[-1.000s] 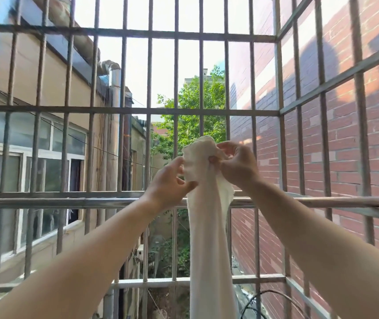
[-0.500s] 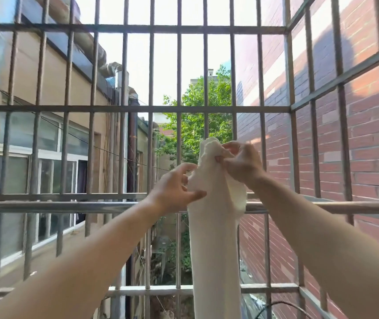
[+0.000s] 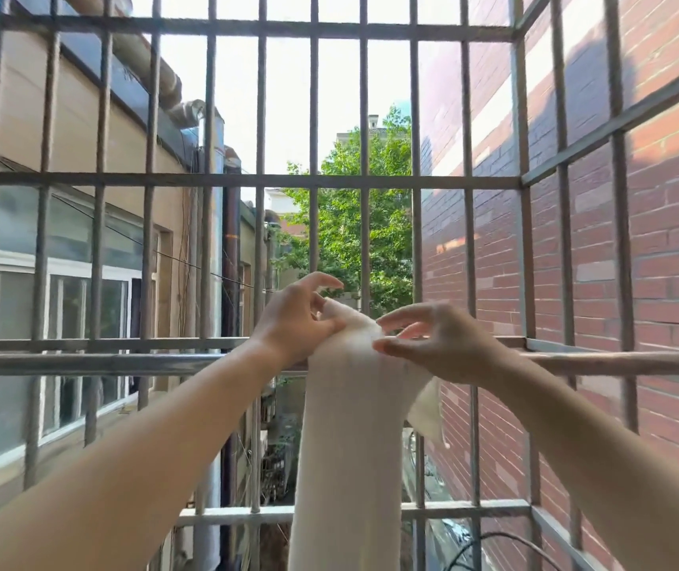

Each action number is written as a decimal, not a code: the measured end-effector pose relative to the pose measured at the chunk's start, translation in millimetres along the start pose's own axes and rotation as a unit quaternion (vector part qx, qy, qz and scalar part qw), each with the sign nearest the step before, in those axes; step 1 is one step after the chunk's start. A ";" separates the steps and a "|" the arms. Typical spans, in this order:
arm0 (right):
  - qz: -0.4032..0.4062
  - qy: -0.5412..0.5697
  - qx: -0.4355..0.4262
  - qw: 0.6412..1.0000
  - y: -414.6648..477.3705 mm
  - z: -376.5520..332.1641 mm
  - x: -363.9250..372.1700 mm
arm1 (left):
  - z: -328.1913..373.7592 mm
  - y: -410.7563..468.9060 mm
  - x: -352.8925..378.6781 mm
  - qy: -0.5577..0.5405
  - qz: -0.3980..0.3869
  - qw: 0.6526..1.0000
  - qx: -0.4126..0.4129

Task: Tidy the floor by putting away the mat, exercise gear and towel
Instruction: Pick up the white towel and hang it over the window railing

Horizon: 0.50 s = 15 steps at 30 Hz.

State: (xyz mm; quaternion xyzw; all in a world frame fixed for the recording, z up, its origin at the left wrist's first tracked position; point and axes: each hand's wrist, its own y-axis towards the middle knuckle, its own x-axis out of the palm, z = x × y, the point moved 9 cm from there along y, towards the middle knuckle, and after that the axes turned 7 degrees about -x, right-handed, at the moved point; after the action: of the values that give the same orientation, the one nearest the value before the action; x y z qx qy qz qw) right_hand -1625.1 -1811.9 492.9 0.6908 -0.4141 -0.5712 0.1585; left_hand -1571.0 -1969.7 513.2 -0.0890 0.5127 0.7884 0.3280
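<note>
— Head view. Shows the towel [image 3: 346, 426] slung over the grille rail [image 3: 123, 362], long end down the near side, a flap behind.
— Sits lower than half a second ago; no longer pinched up above the rail.
— Left hand [image 3: 294, 323]: thumb resting on the fold, fingers spread, lifted. Right hand [image 3: 440, 348]: slack, fingertips barely touching cloth, gripping nothing.
— Counts as towel hung, probably. Rest of the tidy-up out of frame.

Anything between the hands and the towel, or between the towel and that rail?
Nothing visible. The left hand and right hand touch the top of the towel, already draped over the rail.
</note>
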 end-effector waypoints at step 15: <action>0.064 -0.044 -0.058 0.995 -9.8 -4.6 2.1 | 2.3 -44.3 15.2 0.063 -0.079 0.992 0.075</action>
State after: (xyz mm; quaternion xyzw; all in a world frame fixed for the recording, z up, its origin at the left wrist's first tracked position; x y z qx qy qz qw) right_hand -1617.1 -1808.7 486.1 0.6268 -0.4300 -0.6128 0.2161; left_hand -1555.3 -1949.8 473.8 -0.1534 0.5817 0.7121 0.3620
